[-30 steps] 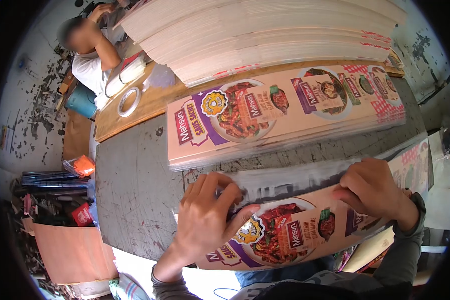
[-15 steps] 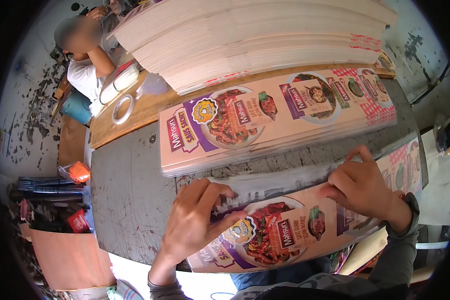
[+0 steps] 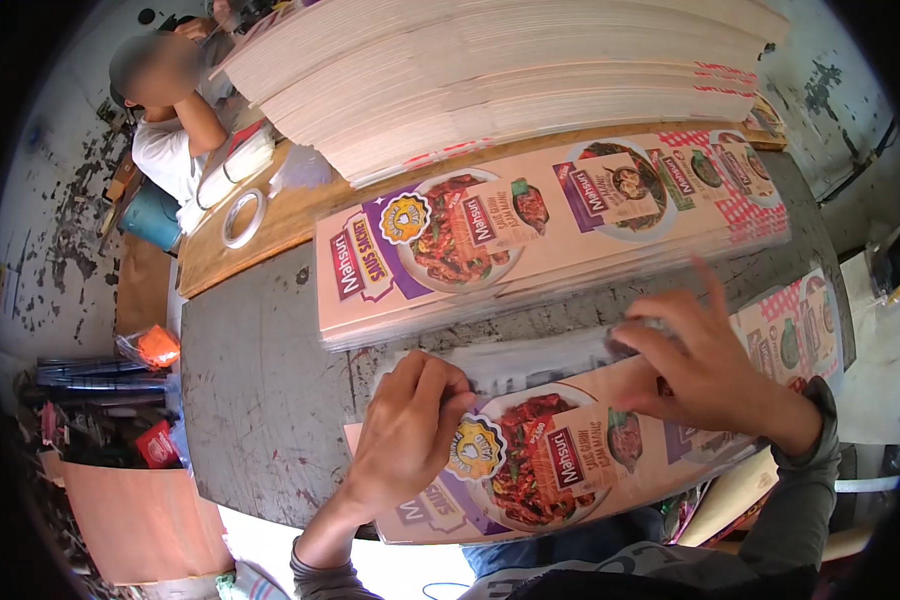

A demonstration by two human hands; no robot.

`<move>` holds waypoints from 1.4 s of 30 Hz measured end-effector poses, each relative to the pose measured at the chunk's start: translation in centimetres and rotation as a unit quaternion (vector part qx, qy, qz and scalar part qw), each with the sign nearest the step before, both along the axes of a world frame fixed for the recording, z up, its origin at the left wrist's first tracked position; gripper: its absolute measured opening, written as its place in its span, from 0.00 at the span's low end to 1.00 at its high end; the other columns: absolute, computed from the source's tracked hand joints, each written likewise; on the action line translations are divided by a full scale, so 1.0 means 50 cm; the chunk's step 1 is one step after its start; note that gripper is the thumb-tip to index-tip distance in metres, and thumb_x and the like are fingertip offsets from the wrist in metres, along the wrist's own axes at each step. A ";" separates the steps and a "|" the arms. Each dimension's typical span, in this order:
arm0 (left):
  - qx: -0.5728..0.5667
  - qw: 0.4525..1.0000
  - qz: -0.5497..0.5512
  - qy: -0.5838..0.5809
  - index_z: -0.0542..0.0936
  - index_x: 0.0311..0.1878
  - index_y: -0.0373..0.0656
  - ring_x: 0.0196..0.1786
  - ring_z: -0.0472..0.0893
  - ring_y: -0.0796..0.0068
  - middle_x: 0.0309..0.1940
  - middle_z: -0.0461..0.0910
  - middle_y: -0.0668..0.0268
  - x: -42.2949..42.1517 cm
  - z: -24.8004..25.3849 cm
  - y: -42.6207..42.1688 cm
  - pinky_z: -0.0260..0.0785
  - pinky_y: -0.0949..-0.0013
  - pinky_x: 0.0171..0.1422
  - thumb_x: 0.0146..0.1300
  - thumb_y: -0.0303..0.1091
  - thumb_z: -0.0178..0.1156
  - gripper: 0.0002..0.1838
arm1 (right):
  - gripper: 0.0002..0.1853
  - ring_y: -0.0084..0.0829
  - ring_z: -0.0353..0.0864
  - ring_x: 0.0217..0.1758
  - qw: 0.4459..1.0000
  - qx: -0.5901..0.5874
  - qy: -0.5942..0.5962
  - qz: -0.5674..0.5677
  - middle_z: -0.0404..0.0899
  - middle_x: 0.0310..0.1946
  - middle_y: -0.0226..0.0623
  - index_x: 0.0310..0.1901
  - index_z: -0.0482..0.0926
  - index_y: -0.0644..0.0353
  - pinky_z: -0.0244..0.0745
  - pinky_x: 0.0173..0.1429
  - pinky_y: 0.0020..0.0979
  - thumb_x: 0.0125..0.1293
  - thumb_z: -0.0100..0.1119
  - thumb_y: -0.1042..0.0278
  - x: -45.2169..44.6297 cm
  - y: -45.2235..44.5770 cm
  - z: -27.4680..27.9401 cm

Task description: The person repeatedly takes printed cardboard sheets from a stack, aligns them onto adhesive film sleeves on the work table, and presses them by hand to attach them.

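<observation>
A printed cardboard sheet [image 3: 540, 450] with food pictures and "Mahsun" labels lies at the table's near edge, partly under clear plastic film [image 3: 530, 365]. On its left part my left hand [image 3: 400, 435] is closed, thumb and forefinger pinching at the film's upper edge. My right hand [image 3: 705, 365] hovers over the sheet's right half with fingers apart, its fingertips close to the film's far edge; one finger is raised. Just beyond lies a pile of matching printed sheets [image 3: 560, 240], apparently in clear plastic.
A tall stack of cardboard sheets [image 3: 510, 90] stands at the back on a wooden board [image 3: 210, 265]. A tape roll [image 3: 243, 218] lies on that board. A co-worker in a white shirt [image 3: 160, 150] sits at the back left. The grey tabletop [image 3: 250, 380] is scratched.
My left thumb and forefinger have drawn together at the film's edge. The right hand has opened its fingers and moved slightly left along the film.
</observation>
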State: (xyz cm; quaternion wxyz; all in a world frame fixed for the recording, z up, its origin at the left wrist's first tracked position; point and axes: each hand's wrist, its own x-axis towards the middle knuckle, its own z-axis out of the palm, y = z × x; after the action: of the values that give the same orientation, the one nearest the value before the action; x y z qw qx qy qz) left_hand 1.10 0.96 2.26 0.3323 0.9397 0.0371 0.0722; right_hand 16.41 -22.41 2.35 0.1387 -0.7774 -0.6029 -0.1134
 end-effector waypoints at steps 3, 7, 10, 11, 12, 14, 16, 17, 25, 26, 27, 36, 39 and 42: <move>0.049 0.998 0.001 -0.043 0.71 0.34 0.36 0.33 0.72 0.62 0.31 0.71 0.61 0.001 -0.008 -0.005 0.61 0.64 0.38 0.52 0.20 0.59 0.08 | 0.24 0.39 0.69 0.46 0.995 -0.010 0.090 0.038 0.68 0.41 0.39 0.42 0.74 0.61 0.53 0.61 0.55 0.54 0.61 0.48 0.002 0.000 -0.024; 0.140 0.986 0.000 -0.091 0.71 0.32 0.39 0.32 0.72 0.67 0.31 0.73 0.66 0.004 -0.005 -0.006 0.57 0.66 0.38 0.51 0.22 0.61 0.08 | 0.24 0.41 0.68 0.43 0.990 0.037 0.124 0.055 0.69 0.38 0.40 0.42 0.73 0.62 0.59 0.54 0.46 0.54 0.62 0.50 0.009 0.001 -0.013; 0.159 0.981 -0.026 -0.110 0.70 0.32 0.41 0.31 0.73 0.68 0.30 0.74 0.67 0.007 -0.001 -0.006 0.57 0.66 0.38 0.52 0.23 0.61 0.09 | 0.23 0.41 0.68 0.42 0.990 0.034 0.131 0.046 0.69 0.38 0.40 0.41 0.72 0.62 0.59 0.52 0.42 0.53 0.64 0.51 0.008 -0.001 -0.006; 0.159 0.981 -0.029 -0.110 0.70 0.32 0.41 0.31 0.73 0.68 0.30 0.74 0.67 0.008 -0.005 -0.003 0.57 0.66 0.38 0.52 0.23 0.61 0.09 | 0.23 0.41 0.68 0.42 0.990 0.035 0.131 0.043 0.69 0.38 0.40 0.41 0.72 0.62 0.59 0.52 0.42 0.53 0.64 0.51 0.008 -0.001 -0.005; 0.130 0.981 -0.058 -0.130 0.69 0.33 0.41 0.31 0.73 0.68 0.31 0.76 0.67 0.008 -0.013 0.003 0.57 0.66 0.38 0.53 0.24 0.61 0.09 | 0.23 0.41 0.68 0.42 0.988 0.041 0.142 0.044 0.69 0.38 0.40 0.41 0.71 0.62 0.59 0.51 0.42 0.52 0.64 0.52 0.009 -0.001 -0.003; 0.103 0.980 -0.086 -0.147 0.69 0.34 0.42 0.30 0.74 0.67 0.32 0.77 0.67 0.010 -0.024 0.008 0.56 0.66 0.38 0.53 0.25 0.61 0.10 | 0.23 0.41 0.67 0.42 0.986 0.049 0.154 0.047 0.69 0.38 0.40 0.41 0.70 0.61 0.59 0.50 0.41 0.52 0.65 0.54 0.012 -0.004 0.000; 0.063 0.979 -0.100 -0.166 0.68 0.36 0.43 0.30 0.75 0.68 0.34 0.79 0.67 0.010 -0.028 0.009 0.56 0.67 0.37 0.55 0.26 0.60 0.10 | 0.23 0.41 0.67 0.42 0.976 0.039 0.205 0.055 0.69 0.37 0.40 0.42 0.69 0.60 0.59 0.49 0.40 0.51 0.66 0.56 0.017 -0.008 0.000; 0.065 0.979 -0.100 -0.165 0.68 0.36 0.43 0.30 0.75 0.68 0.34 0.79 0.67 0.009 -0.026 0.011 0.56 0.67 0.37 0.55 0.26 0.60 0.10 | 0.23 0.41 0.67 0.42 0.976 0.041 0.206 0.056 0.69 0.37 0.40 0.42 0.69 0.60 0.59 0.49 0.40 0.51 0.66 0.56 0.018 -0.008 0.004; 0.026 0.980 -0.136 -0.145 0.72 0.47 0.45 0.33 0.75 0.72 0.39 0.81 0.69 0.018 -0.020 0.005 0.54 0.68 0.38 0.50 0.22 0.63 0.20 | 0.24 0.38 0.66 0.41 0.984 -0.001 0.175 0.041 0.67 0.40 0.39 0.48 0.70 0.58 0.58 0.46 0.37 0.52 0.65 0.56 0.011 0.003 0.006; 0.026 0.980 -0.134 -0.144 0.72 0.47 0.45 0.33 0.75 0.72 0.39 0.81 0.69 0.019 -0.019 0.006 0.54 0.68 0.38 0.50 0.22 0.63 0.20 | 0.24 0.38 0.66 0.41 0.983 -0.002 0.176 0.043 0.67 0.40 0.39 0.48 0.70 0.58 0.58 0.46 0.37 0.52 0.65 0.56 0.012 0.002 0.003; 0.023 0.983 -0.138 -0.115 0.73 0.49 0.46 0.34 0.75 0.72 0.39 0.81 0.70 0.020 -0.017 0.008 0.54 0.68 0.38 0.50 0.22 0.63 0.22 | 0.24 0.39 0.66 0.42 0.980 -0.007 0.192 0.054 0.67 0.40 0.40 0.48 0.70 0.57 0.58 0.47 0.38 0.53 0.64 0.56 0.016 0.001 -0.004; 0.126 0.983 -0.097 -0.096 0.76 0.45 0.43 0.40 0.75 0.66 0.37 0.76 0.63 0.023 -0.024 0.003 0.58 0.66 0.43 0.53 0.23 0.60 0.14 | 0.20 0.40 0.69 0.46 0.977 0.025 0.211 0.033 0.68 0.40 0.40 0.45 0.74 0.59 0.59 0.48 0.38 0.55 0.62 0.56 0.011 0.005 -0.036; 0.102 0.987 -0.084 -0.087 0.76 0.43 0.42 0.39 0.74 0.63 0.35 0.74 0.62 0.024 -0.032 0.006 0.60 0.65 0.43 0.55 0.23 0.58 0.11 | 0.19 0.38 0.70 0.47 0.981 0.036 0.184 0.048 0.70 0.39 0.39 0.43 0.75 0.60 0.60 0.49 0.38 0.54 0.63 0.56 0.004 0.008 -0.039; 0.102 0.986 -0.087 -0.098 0.76 0.42 0.39 0.35 0.75 0.63 0.35 0.74 0.60 0.024 -0.029 0.010 0.65 0.65 0.42 0.56 0.20 0.56 0.10 | 0.19 0.37 0.71 0.46 0.981 0.047 0.180 0.056 0.71 0.39 0.37 0.42 0.76 0.60 0.61 0.49 0.38 0.54 0.63 0.57 0.004 0.010 -0.044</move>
State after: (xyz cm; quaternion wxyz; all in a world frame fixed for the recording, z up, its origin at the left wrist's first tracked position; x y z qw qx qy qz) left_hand 2.31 1.44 0.80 0.2414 0.9567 -0.0856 0.1383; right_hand 16.59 -21.93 0.17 0.2875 -0.7427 -0.6047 0.0075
